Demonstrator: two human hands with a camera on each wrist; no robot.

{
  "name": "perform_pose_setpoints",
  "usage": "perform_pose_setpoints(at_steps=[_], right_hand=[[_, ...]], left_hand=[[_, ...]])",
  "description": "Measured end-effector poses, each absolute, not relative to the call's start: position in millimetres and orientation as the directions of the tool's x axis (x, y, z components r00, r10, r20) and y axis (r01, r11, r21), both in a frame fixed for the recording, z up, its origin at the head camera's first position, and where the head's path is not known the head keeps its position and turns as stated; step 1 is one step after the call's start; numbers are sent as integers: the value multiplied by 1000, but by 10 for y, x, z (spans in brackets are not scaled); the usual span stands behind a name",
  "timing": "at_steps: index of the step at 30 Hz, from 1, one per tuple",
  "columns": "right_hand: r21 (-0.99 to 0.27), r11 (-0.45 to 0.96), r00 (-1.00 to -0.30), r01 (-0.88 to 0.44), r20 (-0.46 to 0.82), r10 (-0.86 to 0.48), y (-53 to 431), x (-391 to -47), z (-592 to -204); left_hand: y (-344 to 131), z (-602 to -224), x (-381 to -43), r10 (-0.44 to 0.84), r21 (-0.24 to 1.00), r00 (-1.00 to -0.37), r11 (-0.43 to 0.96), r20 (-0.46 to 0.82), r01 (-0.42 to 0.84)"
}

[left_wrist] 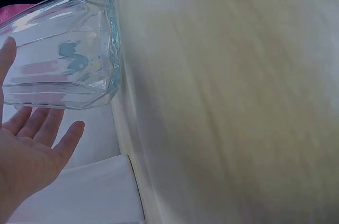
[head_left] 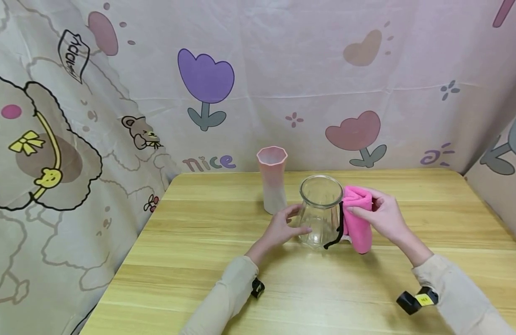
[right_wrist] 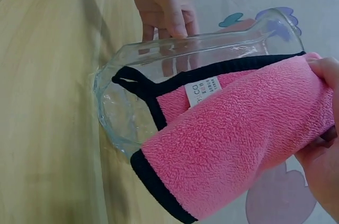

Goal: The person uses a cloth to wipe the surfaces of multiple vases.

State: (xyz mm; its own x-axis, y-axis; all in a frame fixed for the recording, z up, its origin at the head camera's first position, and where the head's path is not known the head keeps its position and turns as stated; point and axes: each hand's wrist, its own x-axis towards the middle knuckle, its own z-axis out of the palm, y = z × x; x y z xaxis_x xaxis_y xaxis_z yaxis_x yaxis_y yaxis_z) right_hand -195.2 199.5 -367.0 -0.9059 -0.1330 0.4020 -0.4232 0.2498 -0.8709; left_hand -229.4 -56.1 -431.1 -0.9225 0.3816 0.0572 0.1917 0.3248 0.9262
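Observation:
A clear glass vase with faceted sides and a wide round mouth is upright on the table. My left hand holds it from the left, thumb on the near side and the other fingers around the far side. In the right wrist view some of those fingers show through the glass. My right hand grips a folded pink towel near its top, against the vase's right side. Black trim, a black hanging loop and a white label are on the towel.
A ribbed vase, pink at the top and fading to white, stands behind and left of the glass one. The wood-grain table ends at a printed cloth backdrop behind and to the sides. Each wrist wears a black camera mount.

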Motion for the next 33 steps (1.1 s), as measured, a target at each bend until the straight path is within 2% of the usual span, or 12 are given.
perform_pose_setpoints(at_steps=[10,15,22,29,33], right_hand=[[-864,275,-906,-422,396,-147,1928,-1985,-3788],[-832,378,-914,-405,363,-181,1923,-2014,-3861],[-774,514,-922,-371,240,-304,1991,-2039,-3932],[-663,620,-897,-419,196,-397,1981,-2071,-4093],[-623,665,-900,-412,164,-405,1950,-2072,-4136]], left_hand=[[-551,-4320,-2304,390,923,-918,324,71,208],[-551,-4316,-2295,395,916,-916,337,72,217],[-552,-4321,-2302,392,911,-916,345,79,226],[-548,-4325,-2296,390,913,-917,339,81,225],[-549,-4317,-2296,393,911,-916,342,86,232]])
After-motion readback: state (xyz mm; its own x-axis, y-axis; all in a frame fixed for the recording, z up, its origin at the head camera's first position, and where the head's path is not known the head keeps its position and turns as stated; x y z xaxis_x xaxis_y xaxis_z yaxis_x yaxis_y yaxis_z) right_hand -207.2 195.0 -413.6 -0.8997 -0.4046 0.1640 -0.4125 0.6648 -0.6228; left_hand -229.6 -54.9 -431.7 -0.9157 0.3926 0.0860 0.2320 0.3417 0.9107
